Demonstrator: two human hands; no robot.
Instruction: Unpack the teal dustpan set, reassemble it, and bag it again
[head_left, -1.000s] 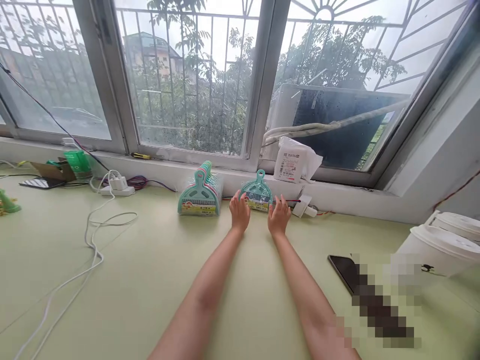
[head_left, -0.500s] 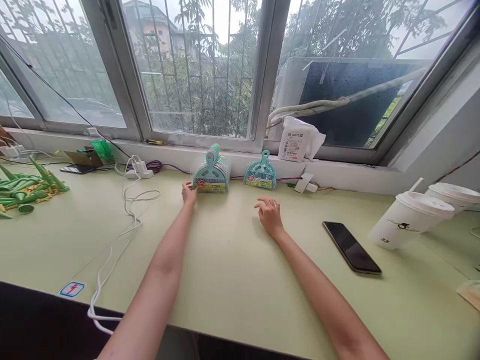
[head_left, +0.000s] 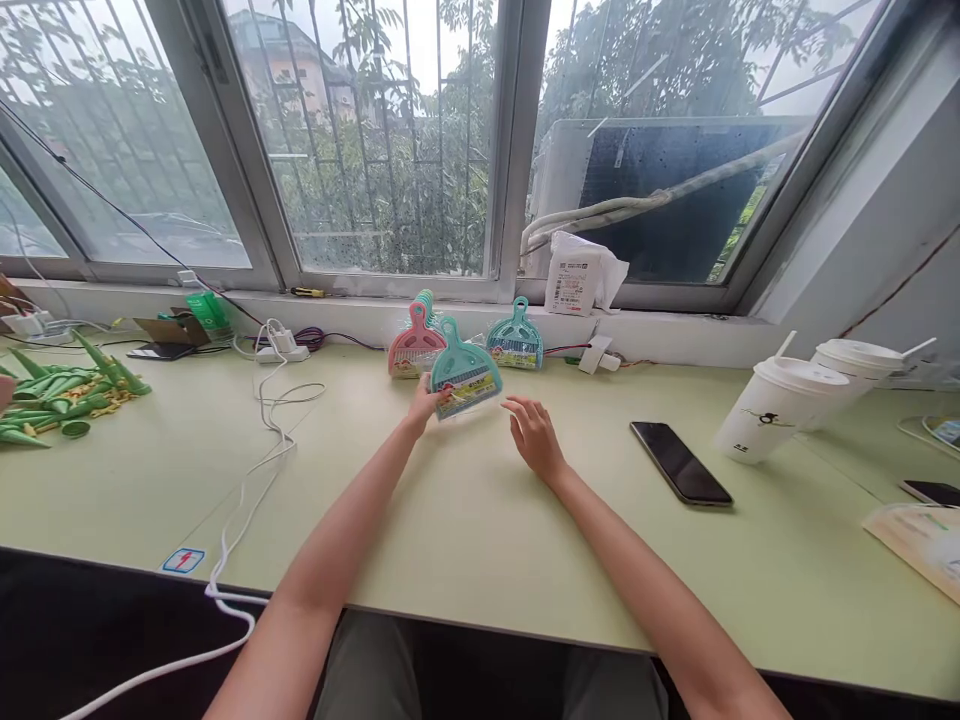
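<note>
Pinched by its lower left corner, a teal packaged dustpan and brush set (head_left: 466,372) is in my left hand (head_left: 426,402), tilted in front of the others. Behind it a pink dustpan set (head_left: 417,345) fronts a stack of several more, leaning by the window sill. Another teal dustpan set (head_left: 517,335) stands apart on the right against the wall. My right hand (head_left: 534,432) hovers over the table with its fingers apart and slightly bent, just right of the held set's lower edge, holding nothing.
On the right of the table (head_left: 480,540) lie a phone (head_left: 681,463) and white lidded cups (head_left: 780,405). White cables (head_left: 281,450) run down the left side beside a pile of green cone-shaped pieces (head_left: 67,395). A wrapped white box (head_left: 577,280) sits on the sill.
My left hand has taken the front teal dustpan set off the stack and moved it right and toward me, exposing the pink one. My right hand has barely moved.
</note>
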